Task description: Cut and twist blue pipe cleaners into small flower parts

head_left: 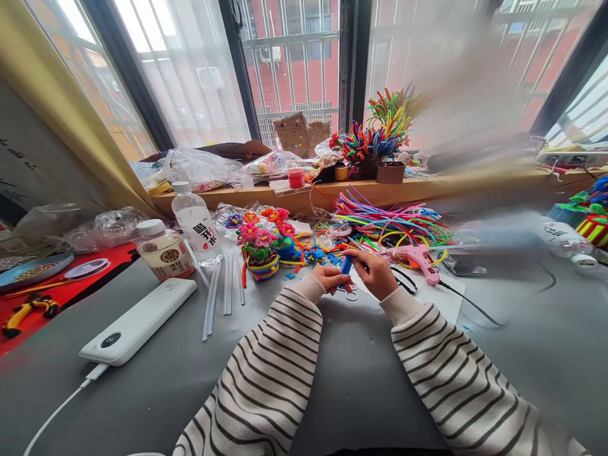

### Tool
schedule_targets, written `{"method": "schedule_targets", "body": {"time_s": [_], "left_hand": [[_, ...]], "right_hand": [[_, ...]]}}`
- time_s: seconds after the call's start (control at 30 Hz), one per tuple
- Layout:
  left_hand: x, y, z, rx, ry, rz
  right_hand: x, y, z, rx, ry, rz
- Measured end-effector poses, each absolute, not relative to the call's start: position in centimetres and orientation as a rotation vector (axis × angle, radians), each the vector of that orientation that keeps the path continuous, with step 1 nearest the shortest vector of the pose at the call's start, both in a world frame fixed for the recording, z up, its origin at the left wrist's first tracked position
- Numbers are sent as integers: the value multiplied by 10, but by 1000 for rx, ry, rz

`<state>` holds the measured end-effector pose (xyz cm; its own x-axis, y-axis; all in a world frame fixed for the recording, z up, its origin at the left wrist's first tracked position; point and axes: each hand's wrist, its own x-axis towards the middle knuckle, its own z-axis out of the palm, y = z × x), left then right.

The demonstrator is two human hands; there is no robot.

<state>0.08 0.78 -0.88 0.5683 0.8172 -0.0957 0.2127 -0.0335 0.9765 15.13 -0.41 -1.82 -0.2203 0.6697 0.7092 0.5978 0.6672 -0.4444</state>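
Observation:
Both my hands meet over the grey table (361, 373), in striped sleeves. My left hand (331, 277) is closed, pinching the lower end of a small blue pipe-cleaner piece (346, 264). My right hand (375, 271) is closed on the upper part of the same blue piece. Small scissors (350, 292) lie on the table just under my hands. A pink glue gun (418, 258) rests right of my right hand, its black cord (475, 309) trailing off to the right.
A pile of coloured pipe cleaners (389, 221) and a small flower pot craft (260, 248) lie behind my hands. Clear glue sticks (227, 288), two bottles (196, 223), a white power bank (137, 320) and yellow pliers (28, 311) lie at left. The windowsill (418, 187) holds more crafts.

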Motion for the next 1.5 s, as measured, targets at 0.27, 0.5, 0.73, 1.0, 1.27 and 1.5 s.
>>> {"method": "schedule_targets", "body": {"time_s": [0.27,0.5,0.73,1.0,1.27,1.5], "left_hand": [[-7,13,-14,1574,967,580],[-13,11,-11,1580,1047,422],[-13,22,-10,1458,1342,994],[23,14,-19,1552,992,884],[22,10,-21,1866,1307,1026],[19,2,-8,2087,1559,942]], "right_hand": [[152,-5,-16,-1036,-1834,75],[157,0,-16,-1102,-1716,23],[157,-4,-14,-1103,-1743,62],[139,-8,-19,-972,-1855,182],[137,-11,-18,-1037,-1773,134],[138,-12,-18,-1082,-1737,115]]}}
